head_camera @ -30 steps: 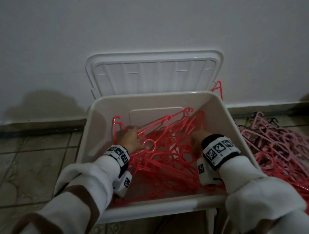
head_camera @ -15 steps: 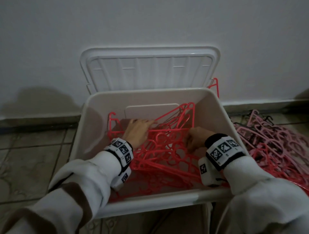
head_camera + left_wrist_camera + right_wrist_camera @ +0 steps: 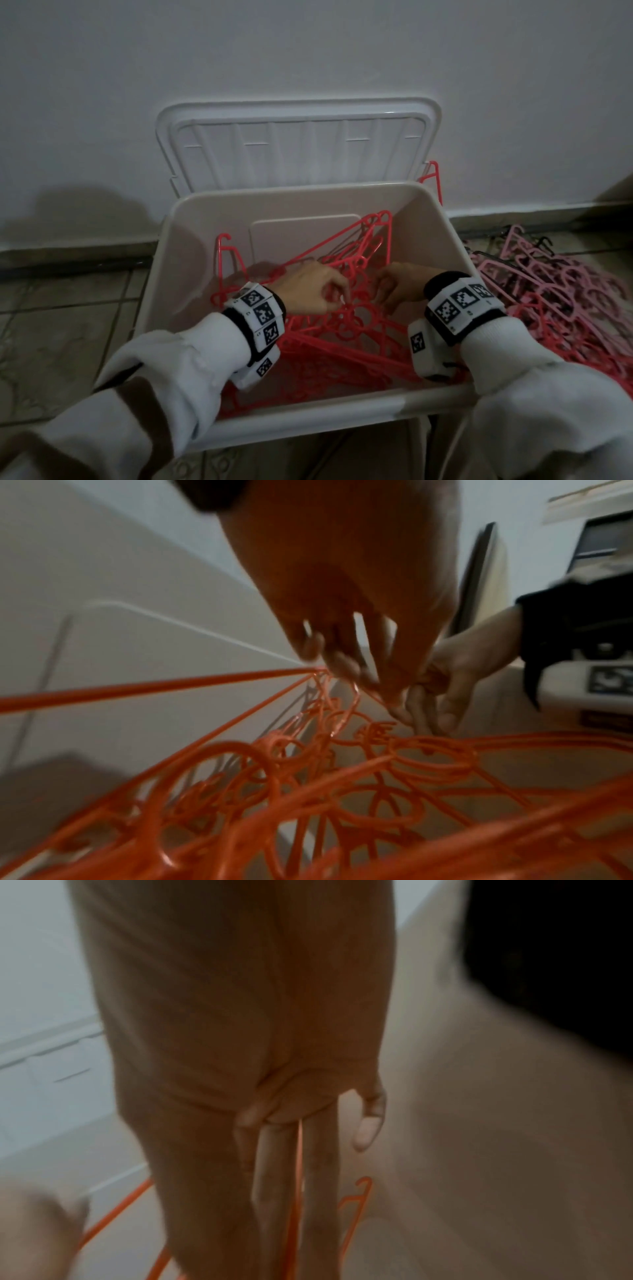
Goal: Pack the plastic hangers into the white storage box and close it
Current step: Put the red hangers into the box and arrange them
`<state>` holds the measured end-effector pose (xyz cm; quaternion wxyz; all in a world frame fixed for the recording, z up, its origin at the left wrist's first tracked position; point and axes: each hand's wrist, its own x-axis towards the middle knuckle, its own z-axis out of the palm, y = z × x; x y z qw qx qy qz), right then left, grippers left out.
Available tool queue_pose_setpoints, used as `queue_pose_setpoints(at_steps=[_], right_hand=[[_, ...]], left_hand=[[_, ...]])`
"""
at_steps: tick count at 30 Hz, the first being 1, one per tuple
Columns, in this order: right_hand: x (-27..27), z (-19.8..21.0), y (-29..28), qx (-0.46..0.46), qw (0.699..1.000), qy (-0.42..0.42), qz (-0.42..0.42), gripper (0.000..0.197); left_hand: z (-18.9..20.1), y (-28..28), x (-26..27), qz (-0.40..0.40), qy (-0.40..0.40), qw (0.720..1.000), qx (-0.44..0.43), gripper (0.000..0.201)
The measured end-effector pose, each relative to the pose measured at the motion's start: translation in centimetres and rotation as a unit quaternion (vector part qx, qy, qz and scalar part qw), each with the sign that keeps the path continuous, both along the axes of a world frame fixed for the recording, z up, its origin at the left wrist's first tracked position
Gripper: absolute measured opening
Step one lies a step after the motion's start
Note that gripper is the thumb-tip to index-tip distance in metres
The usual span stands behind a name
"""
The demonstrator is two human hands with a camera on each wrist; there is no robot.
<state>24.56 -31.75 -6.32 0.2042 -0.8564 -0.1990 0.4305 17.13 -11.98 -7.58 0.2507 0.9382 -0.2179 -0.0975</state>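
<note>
- Works inside the white storage box (image 3: pixel 178 274) on the floor by the wall, among the red hangers (image 3: pixel 342 346) heaped in a loose tangle across its bottom.
- Pinches a bar near the top of the tangle with the left grip (image 3: pixel 308 291), fingers curled down.
- Reaches in close beside it with the right grip (image 3: pixel 399 287), one red bar running between two fingers; cannot tell whether closed on it.
- Risks dragging the whole hooked mass along when pulling a single bar, or flexing thin plastic until it snaps.
- Risks catching fingers in the loops, hands being so near each other.
- Leaves a far corner (image 3: pixel 383 219) and a left hook (image 3: pixel 222 246) standing high against the walls; likely to foul the lid (image 3: pixel 298 150), propped open against the wall, unless pressed flat.
- Leaves the pink hangers (image 3: pixel 565 301) piled on the floor to the right and one red hanger (image 3: pixel 432 181) behind the far right corner; may run short of room if the tangle stays bulky.
</note>
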Motion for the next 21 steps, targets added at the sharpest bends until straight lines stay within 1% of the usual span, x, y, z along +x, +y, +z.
queue_pose_setpoints(at_steps=[1,3,4,5,6,8,10,13,16,18,20,21], right_hand=[[0.1,0.0,-0.1,0.001,1.0,0.004,0.008,0.025],[0.1,-0.3,-0.2,0.007,1.0,0.018,0.016,0.026],[0.2,-0.5,-0.3,0.017,0.999,0.031,0.012,0.03],[0.2,-0.7,-0.3,0.03,0.999,0.039,0.005,0.033],[0.2,-0.9,-0.3,0.043,0.998,0.037,-0.003,0.034],[0.5,-1.1,-0.2,0.055,0.998,0.003,-0.02,0.035],[1.0,-1.2,0.1,0.049,0.997,-0.048,-0.032,0.038],[1.5,-1.3,0.5,0.019,0.994,-0.098,-0.034,0.039],[1.6,-1.9,0.6,-0.037,0.992,-0.121,-0.01,0.036],[1.5,-2.2,0.7,-0.064,0.989,-0.133,0.004,0.04],[1.4,-2.2,0.7,-0.081,0.986,-0.144,0.015,0.044],[1.4,-2.1,0.8,-0.077,0.987,-0.143,0.014,0.042]], left_hand=[[-0.2,-0.4,-0.2,-0.01,0.06,0.998,0.029,0.024],[-0.9,-0.7,-0.6,-0.004,0.139,0.987,0.079,0.044],[-1.1,-0.7,-0.7,-0.002,0.156,0.983,0.097,0.05],[-1.2,-0.6,-0.7,-0.003,0.162,0.981,0.112,0.051],[-1.3,-0.5,-0.6,-0.006,0.16,0.98,0.122,0.047],[-1.6,-0.2,-0.3,-0.003,0.166,0.977,0.131,0.034],[-1.9,0.1,-0.3,0.007,0.186,0.976,0.112,0.028],[-1.9,0.5,-0.2,0.037,0.198,0.977,0.075,0.031],[-1.9,0.7,0.1,0.056,0.174,0.982,0.051,0.031],[-2.0,0.7,0.0,0.057,0.169,0.983,0.04,0.03],[-2.5,0.8,0.1,0.053,0.186,0.981,0.022,0.029],[-2.6,0.8,0.1,0.049,0.201,0.978,0.015,0.03]])
